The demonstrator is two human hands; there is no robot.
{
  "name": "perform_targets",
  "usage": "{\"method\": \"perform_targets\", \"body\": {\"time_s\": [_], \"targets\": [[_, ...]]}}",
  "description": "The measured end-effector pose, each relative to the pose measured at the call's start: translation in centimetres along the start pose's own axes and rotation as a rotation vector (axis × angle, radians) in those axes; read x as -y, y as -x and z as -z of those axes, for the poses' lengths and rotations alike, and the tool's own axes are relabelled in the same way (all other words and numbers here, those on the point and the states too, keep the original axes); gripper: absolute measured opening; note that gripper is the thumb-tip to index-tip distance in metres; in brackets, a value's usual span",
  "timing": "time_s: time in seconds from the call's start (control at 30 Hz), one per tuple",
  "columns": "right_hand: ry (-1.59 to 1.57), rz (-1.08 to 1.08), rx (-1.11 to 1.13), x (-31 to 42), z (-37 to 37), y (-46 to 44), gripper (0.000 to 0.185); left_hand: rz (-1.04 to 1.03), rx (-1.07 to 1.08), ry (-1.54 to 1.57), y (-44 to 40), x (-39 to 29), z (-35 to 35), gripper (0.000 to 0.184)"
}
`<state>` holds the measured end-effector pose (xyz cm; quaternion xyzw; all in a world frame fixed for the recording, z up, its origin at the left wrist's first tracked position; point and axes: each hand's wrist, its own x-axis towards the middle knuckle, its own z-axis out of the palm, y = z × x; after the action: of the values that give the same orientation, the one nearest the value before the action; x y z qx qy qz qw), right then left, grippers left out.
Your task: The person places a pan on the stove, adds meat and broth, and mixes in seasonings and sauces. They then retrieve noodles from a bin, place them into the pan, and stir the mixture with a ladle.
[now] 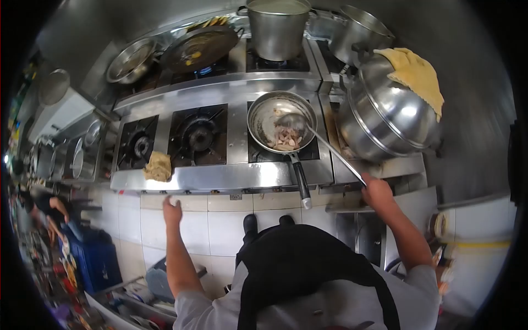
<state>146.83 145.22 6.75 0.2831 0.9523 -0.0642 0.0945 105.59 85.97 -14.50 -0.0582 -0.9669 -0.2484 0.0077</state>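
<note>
My right hand [378,193] is closed around the long handle of a metal ladle [335,153]. The ladle's bowl rests inside a frying pan [258,132], over pale and brownish chopped pieces [287,137] that look like meat. This pan sits on the right front burner, its black handle [300,179] pointing towards me with no hand on it. Empty, with fingers apart, my left hand [172,209] is just in front of the stove's front edge, near the knobs. A crumpled tan cloth [158,166] lies on that edge, beyond the left hand.
Behind stand a tall stockpot [279,30], a dark wok [199,49] over a blue flame, and a metal bowl [132,61]. A big domed steel pot [379,110] draped with a yellow cloth [415,74] stands right. At far left, another person [49,206] is near a blue bin [93,264].
</note>
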Motion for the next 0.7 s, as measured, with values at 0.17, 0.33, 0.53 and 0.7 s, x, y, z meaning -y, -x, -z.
{"method": "perform_targets", "body": {"time_s": [0.17, 0.33, 0.53, 0.7], "targets": [[-0.093, -0.156, -0.108, 5.6, -4.9, -6.5, 0.033, 0.085, -0.018, -0.245, -12.2, -3.0, 2.9, 0.063], [-0.151, -0.164, 0.004, 10.7, -3.8, -0.5, 0.032, -0.026, 0.083, -0.379, -19.3, 1.8, -2.1, 0.059], [-0.331, -0.274, -0.096, 13.7, -0.5, 2.6, 0.032, -0.233, -0.094, -0.303, -14.2, -4.2, -2.8, 0.033], [-0.351, -0.336, -0.028, 12.2, -3.3, 1.0, 0.032, -0.254, 0.143, -0.172, -11.0, -7.4, -2.7, 0.025]]}}
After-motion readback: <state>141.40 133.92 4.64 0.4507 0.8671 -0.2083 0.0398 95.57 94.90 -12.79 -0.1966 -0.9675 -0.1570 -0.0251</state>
